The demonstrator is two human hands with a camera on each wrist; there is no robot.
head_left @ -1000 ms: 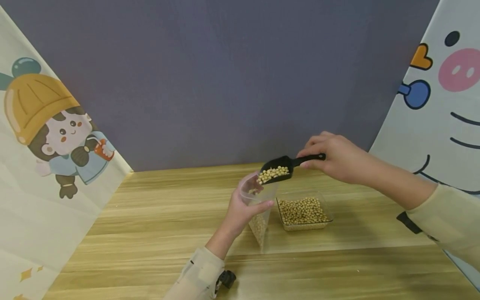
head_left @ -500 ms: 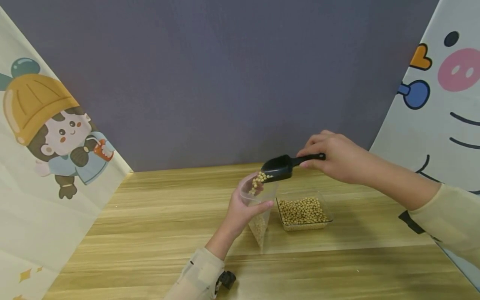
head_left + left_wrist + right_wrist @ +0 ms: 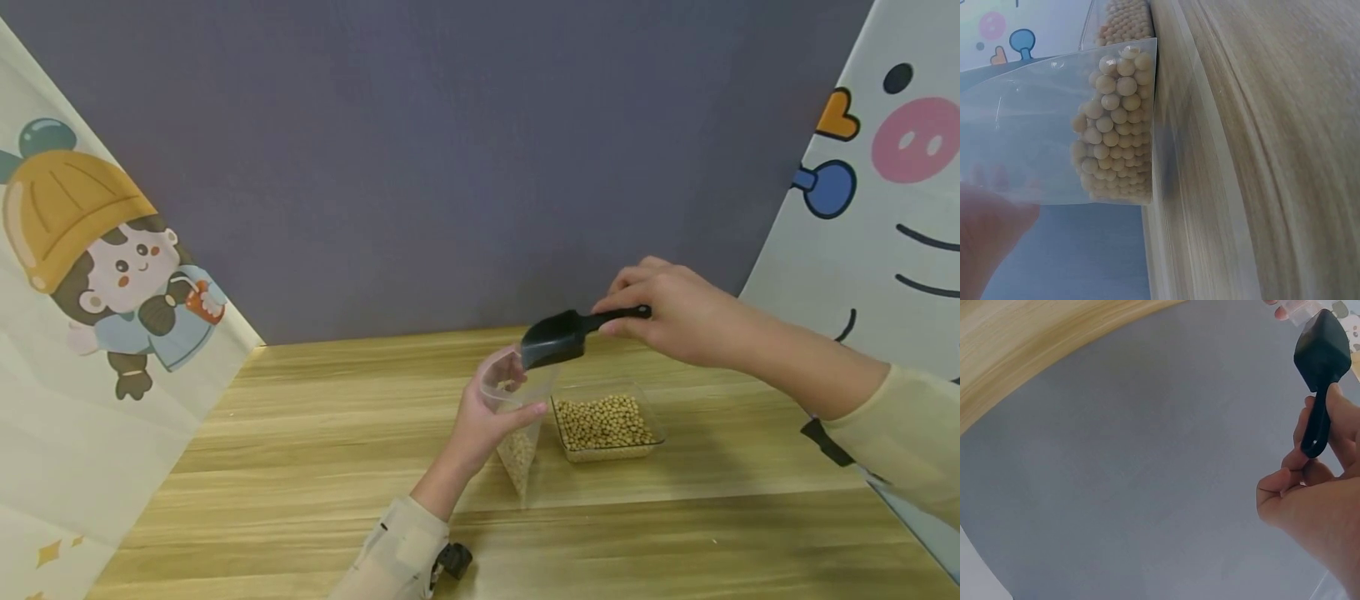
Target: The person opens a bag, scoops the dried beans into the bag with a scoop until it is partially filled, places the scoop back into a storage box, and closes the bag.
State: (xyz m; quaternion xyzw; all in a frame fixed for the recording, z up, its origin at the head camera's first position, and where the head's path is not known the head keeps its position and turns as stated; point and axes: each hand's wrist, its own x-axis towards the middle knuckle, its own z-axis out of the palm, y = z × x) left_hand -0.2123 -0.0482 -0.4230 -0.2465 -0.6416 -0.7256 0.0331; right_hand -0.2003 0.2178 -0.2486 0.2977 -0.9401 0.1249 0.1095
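My left hand point(image 3: 487, 421) grips a clear plastic bag point(image 3: 1035, 125) near its top and keeps its mouth spread. Soybeans point(image 3: 1113, 137) fill the bottom part of the bag, which stands upright at the table surface in the left wrist view. By its handle, my right hand point(image 3: 667, 312) pinches a small black scoop point(image 3: 553, 340). The scoop tips toward the bag, its lip right at the bag's mouth, and no beans show in it. In the right wrist view the scoop point(image 3: 1322, 350) shows its underside, with thumb and fingers on the handle.
A clear rectangular container point(image 3: 611, 454) of soybeans stands on the wooden table point(image 3: 337, 433), just right of the bag. Behind the table rises a grey-purple panel point(image 3: 480, 167). Cartoon-printed white panels flank it at left point(image 3: 67, 450) and right point(image 3: 915, 333).
The right hand has tilted the scoop further over the bag's mouth. The beans that lay in the scoop have slid out into the bag. The left hand has stayed in place.
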